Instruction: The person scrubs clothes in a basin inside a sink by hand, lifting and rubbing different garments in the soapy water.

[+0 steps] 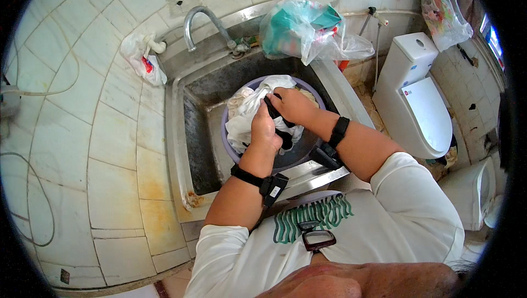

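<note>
Both of my hands meet over a purple basin (pixel 224 128) that stands in a steel sink. My left hand (pixel 264 128) is closed on a black cloth (pixel 284 138), whose lower end hangs below the fingers. My right hand (pixel 293 105) grips the same dark cloth from the other side, close against the left. White clothes (pixel 241 127) fill much of the basin, under and beside my hands. Dark water or cloth shows at the basin's near side; I cannot tell which. Black straps with small devices are on both wrists.
The sink (pixel 172 133) has a curved metal faucet (pixel 204 11) at its back. A clear plastic bag with green contents (pixel 302 29) rests on the back right rim. A small white bag (pixel 144 59) hangs on the left tiled wall. To the right stands a white toilet (pixel 425 111).
</note>
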Tool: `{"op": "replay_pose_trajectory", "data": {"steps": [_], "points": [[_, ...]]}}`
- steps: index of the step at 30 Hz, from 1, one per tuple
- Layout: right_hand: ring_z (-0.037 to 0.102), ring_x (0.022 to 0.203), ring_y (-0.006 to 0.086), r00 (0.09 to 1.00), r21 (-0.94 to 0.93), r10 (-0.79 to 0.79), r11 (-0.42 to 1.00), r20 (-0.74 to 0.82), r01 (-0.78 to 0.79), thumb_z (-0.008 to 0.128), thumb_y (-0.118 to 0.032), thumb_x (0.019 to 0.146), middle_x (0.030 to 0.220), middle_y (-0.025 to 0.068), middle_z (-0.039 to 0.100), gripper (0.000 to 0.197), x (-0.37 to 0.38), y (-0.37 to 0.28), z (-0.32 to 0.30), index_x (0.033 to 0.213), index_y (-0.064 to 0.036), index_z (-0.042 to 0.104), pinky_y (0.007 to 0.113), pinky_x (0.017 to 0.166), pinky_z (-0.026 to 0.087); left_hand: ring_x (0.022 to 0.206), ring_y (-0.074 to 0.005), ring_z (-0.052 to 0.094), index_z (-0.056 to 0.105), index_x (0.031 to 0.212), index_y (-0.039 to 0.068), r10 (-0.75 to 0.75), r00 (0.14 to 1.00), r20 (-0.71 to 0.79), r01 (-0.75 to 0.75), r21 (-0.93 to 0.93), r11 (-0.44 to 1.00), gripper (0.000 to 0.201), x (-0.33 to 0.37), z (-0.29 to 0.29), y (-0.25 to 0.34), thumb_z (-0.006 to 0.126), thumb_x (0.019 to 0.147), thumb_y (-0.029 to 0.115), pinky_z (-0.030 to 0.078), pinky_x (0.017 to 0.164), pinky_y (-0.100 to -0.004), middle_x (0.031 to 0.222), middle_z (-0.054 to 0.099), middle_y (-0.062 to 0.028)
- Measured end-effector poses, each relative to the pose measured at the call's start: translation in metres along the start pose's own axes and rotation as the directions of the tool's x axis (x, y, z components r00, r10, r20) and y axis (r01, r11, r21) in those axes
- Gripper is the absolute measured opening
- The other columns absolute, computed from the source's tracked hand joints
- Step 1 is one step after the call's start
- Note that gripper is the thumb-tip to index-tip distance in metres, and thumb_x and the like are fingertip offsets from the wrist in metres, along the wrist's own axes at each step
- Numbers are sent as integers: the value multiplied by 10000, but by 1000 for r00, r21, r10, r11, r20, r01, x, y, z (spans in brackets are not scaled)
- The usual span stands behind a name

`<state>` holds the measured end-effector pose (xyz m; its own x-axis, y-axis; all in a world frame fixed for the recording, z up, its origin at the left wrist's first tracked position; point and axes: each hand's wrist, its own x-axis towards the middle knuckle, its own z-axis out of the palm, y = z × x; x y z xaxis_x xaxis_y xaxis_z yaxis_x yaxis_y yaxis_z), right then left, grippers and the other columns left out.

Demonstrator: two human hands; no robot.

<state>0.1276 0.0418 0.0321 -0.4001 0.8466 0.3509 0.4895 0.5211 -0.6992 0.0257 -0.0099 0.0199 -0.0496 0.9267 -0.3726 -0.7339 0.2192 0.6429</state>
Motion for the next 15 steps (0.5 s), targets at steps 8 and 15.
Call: {"op": "replay_pose_trajectory", "data": {"steps": [8, 15], "points": [[595, 694, 417, 900, -8, -413, 908, 140, 419, 540, -361, 858, 756, 196, 628, 302, -20, -41, -14, 814, -64, 569, 495, 619, 476, 1029, -285, 560, 516, 1126, 61, 7, 942, 336, 53, -169, 984, 434, 12, -33, -2, 309, 983, 415, 457, 886, -457, 1121, 572, -127], [580, 752, 450, 1000, 5, -4, 1000, 12, 4, 514, -357, 896, 772, 263, 606, 358, 2, -5, -3, 826, -10, 570, 509, 663, 454, 1016, -268, 575, 507, 1176, 47, -18, 999, -36, 19, 45, 999, 439, 10, -8, -7, 398, 958, 411, 475, 843, -440, 1130, 583, -106]]}}
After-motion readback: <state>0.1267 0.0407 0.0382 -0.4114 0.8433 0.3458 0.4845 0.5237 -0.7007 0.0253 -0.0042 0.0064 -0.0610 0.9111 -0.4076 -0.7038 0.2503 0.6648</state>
